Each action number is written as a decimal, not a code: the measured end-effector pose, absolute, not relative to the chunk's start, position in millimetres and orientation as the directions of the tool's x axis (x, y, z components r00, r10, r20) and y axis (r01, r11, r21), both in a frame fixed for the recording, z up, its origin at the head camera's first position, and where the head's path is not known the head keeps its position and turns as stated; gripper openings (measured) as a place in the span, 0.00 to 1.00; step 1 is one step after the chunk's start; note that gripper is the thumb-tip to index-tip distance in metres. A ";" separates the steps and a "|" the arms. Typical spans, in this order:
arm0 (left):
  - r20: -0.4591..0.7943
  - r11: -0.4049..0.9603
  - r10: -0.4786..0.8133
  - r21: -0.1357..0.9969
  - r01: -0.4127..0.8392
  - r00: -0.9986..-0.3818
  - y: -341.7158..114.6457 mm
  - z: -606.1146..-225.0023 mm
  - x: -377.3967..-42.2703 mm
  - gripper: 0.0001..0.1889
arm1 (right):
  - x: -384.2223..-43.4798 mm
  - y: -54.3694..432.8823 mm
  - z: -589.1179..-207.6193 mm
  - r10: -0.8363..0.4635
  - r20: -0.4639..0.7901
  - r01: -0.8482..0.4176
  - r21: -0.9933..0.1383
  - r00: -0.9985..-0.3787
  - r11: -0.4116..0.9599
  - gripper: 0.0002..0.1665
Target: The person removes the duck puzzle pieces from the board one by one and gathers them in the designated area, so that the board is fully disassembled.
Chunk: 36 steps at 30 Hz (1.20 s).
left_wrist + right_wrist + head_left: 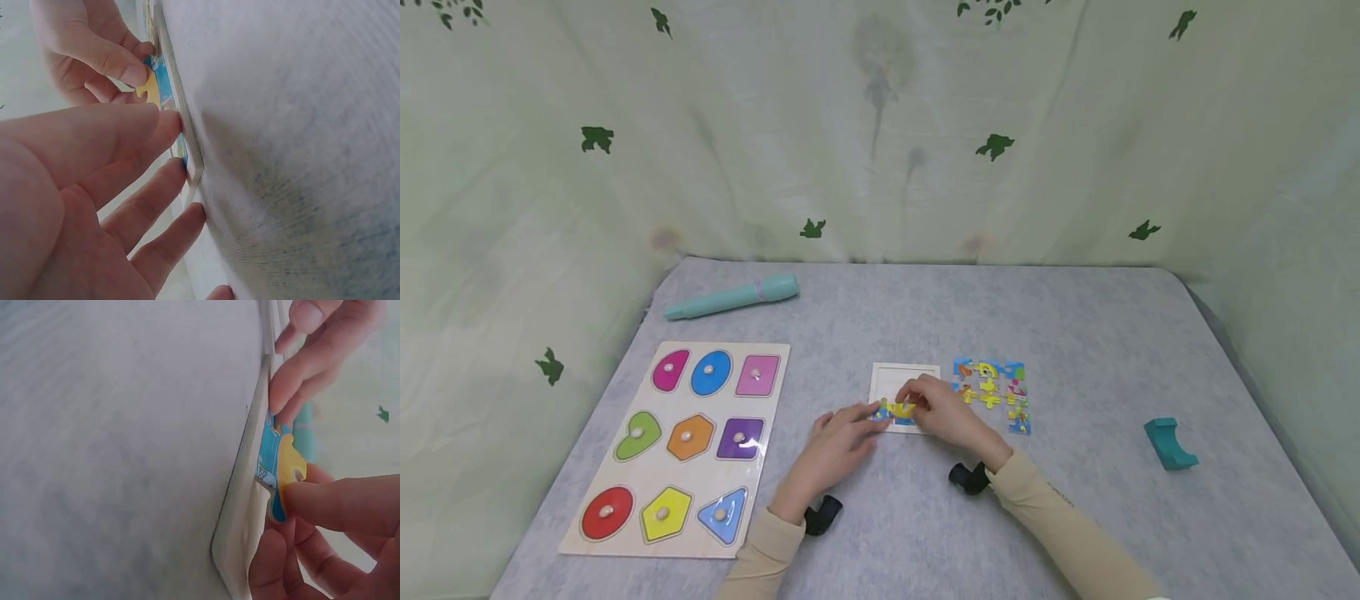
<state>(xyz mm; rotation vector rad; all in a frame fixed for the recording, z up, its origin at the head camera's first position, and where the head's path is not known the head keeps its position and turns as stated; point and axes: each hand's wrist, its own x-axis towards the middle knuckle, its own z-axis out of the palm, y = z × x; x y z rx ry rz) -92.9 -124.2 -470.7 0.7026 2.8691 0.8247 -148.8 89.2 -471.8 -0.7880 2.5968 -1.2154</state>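
Note:
A small white puzzle frame (pixel 907 377) lies mid-table with blue and yellow jigsaw pieces along its near side. My right hand (pixel 951 414) pinches a yellow-and-blue puzzle piece (pixel 291 461) between thumb and fingers, tilted up over the near side of the frame. Beside it, a blue piece (pixel 268 447) sits low in the frame. My left hand (pixel 838 448) has its fingers extended, fingertips at the frame's left near corner and on the pieces there. Several more jigsaw pieces (pixel 989 387) lie spread on the table just right of the frame.
A wooden shape board (pixel 703 383) with knobbed colored shapes fills the left side. Behind it lies a teal pen-like tube (pixel 730 300). A teal curved block (pixel 1169 444) stands at the right. Black wrist cameras jut below both hands, near the grey tablecloth (pixel 895 533).

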 end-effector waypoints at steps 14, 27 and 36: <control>0.023 0.729 0.450 0.569 0.382 -0.893 -127.5 -468.7 -90.1 0.17 | -151.5 160.1 -467.4 -0.381 0.002 -0.212 -0.833 -0.925 0.511 0.08; 0.023 0.718 0.461 0.578 0.388 -0.887 -127.5 -469.2 -90.3 0.17 | -140.6 205.5 -471.6 -0.418 -0.045 -0.221 -0.795 -0.908 0.565 0.06; 0.021 0.718 0.457 0.582 0.382 -0.889 -128.0 -471.0 -91.4 0.17 | -138.7 200.4 -474.3 -0.382 -0.032 -0.243 -0.722 -0.924 0.648 0.06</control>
